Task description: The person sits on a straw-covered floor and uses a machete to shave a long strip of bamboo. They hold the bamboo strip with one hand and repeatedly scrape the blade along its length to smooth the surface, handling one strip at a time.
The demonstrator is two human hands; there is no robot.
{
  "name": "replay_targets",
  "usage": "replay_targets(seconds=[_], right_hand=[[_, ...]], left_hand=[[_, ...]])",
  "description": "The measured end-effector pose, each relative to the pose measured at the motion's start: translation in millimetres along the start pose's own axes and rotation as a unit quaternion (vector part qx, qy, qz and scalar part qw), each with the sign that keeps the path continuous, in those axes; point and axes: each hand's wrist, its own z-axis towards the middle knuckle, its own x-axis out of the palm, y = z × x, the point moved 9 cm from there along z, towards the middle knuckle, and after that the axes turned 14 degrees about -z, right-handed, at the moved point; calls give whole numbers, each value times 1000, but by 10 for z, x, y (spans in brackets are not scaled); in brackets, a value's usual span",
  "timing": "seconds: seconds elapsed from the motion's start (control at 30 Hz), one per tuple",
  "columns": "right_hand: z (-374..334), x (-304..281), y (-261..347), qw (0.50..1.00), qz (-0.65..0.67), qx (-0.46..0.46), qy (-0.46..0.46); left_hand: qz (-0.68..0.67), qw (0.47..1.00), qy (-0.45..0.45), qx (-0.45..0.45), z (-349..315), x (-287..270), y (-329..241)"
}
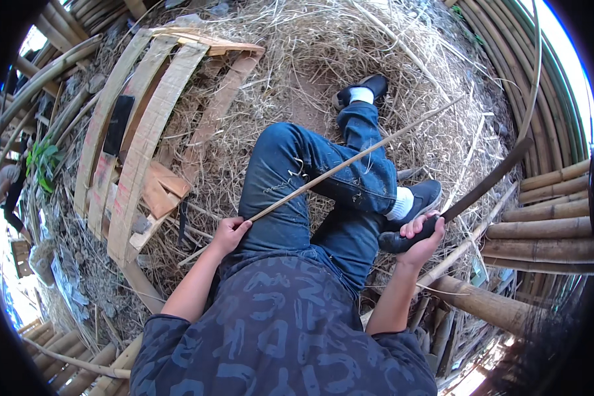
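My left hand is closed on a long, thin bamboo strip beside my left knee. The strip slants up to the right across my jeans, and its short lower end sticks out behind the hand. On the right, my right hand grips the black handle of a machete. Its dark, slightly curved blade points up and right, apart from the strip. I sit with bent legs, one shoe close to the machete's handle.
A slatted wooden crate stands to my left, with a black flat object on a slat. Pale shavings cover the ground. Bamboo poles lie at the right, and a thick one is near my right elbow. Another person shows at the far left.
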Motion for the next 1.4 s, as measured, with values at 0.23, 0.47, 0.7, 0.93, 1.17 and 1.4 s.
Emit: replay_targets(seconds=[0.23, 0.47, 0.7, 0.93, 1.17, 1.4], right_hand=[[-171, -24, -481, 974, -211, 52, 62], [127, 290, -10, 929, -355, -36, 102], [427, 238, 269, 919, -381, -69, 78], [1003, 228, 309, 874, -473, -67, 84], [962, 298, -278, 834, -539, -40, 111], [969, 157, -300, 885, -443, 73, 122]], left_hand=[[3, 1000, 4, 6, 10, 2, -18], [131, 985, -24, 112, -147, 27, -436], [295, 934, -101, 172, -391, 158, -679], [318, 927, -104, 168, -393, 190, -643], [302, 930, -115, 174, -360, 179, -567], [343, 917, -122, 166, -402, 176, -616]])
